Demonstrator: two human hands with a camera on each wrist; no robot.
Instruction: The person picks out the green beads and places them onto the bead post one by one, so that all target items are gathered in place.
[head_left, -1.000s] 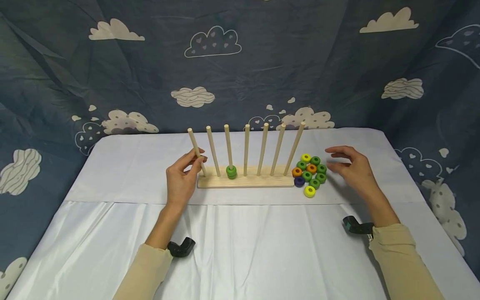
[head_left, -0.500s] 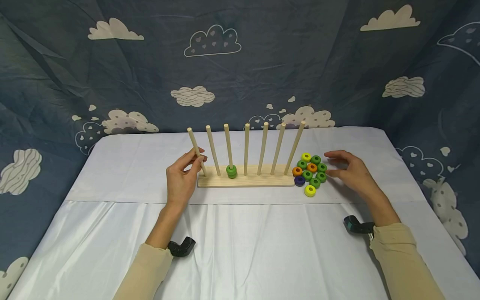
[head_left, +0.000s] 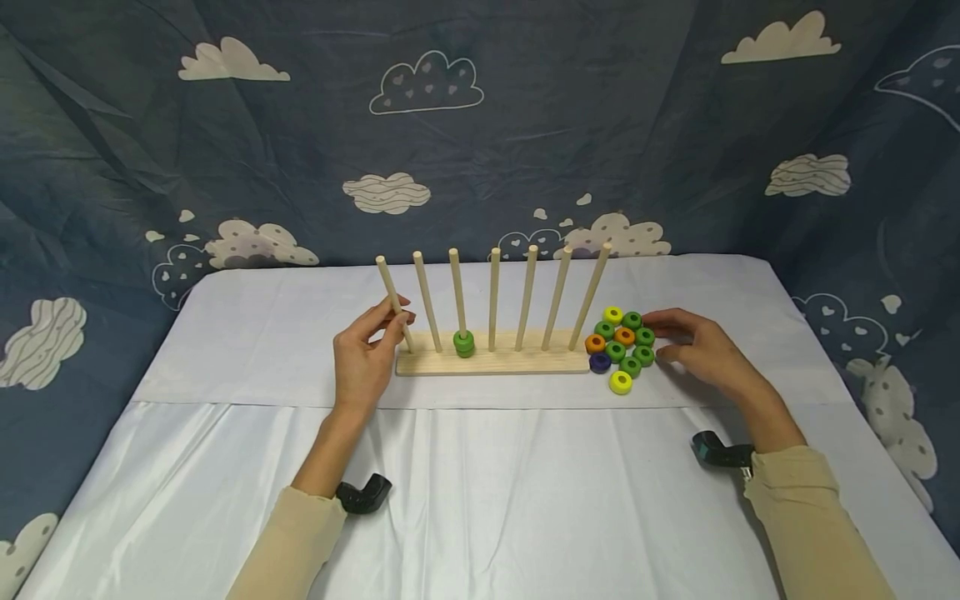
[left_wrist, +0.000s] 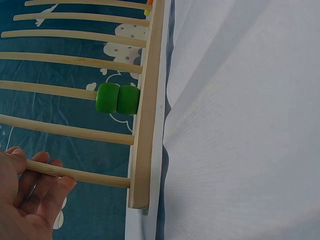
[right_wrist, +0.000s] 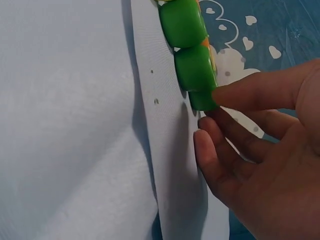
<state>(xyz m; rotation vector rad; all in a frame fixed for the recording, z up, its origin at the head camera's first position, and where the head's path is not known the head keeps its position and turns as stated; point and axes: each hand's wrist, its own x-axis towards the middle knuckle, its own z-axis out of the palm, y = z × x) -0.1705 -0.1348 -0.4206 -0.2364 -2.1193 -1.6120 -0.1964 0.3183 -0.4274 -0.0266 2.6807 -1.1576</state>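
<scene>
My left hand (head_left: 363,358) grips the leftmost peg (head_left: 387,282) of a wooden peg stand (head_left: 491,362); in the left wrist view the thumb and fingers are round this peg (left_wrist: 90,177). Two green beads (head_left: 464,344) are stacked on the third peg from the left, at its foot. My right hand (head_left: 705,350) is at the right edge of a group of loose beads (head_left: 631,367), thumb and fingers apart beside the green ones. In the right wrist view its thumb overlaps a green bead (right_wrist: 201,100); whether it touches cannot be told.
Loose green, yellow, orange and dark blue beads lie beside the stand's right end, among them a yellow bead (head_left: 620,382) nearest the front. Several upright pegs without beads rise from the stand. White cloth (head_left: 510,500) covers the table, and a cloud-patterned curtain (head_left: 525,125) hangs behind.
My right hand has lowered and moved slightly left, closer to the green beads. My left hand keeps its place on the leftmost peg.
</scene>
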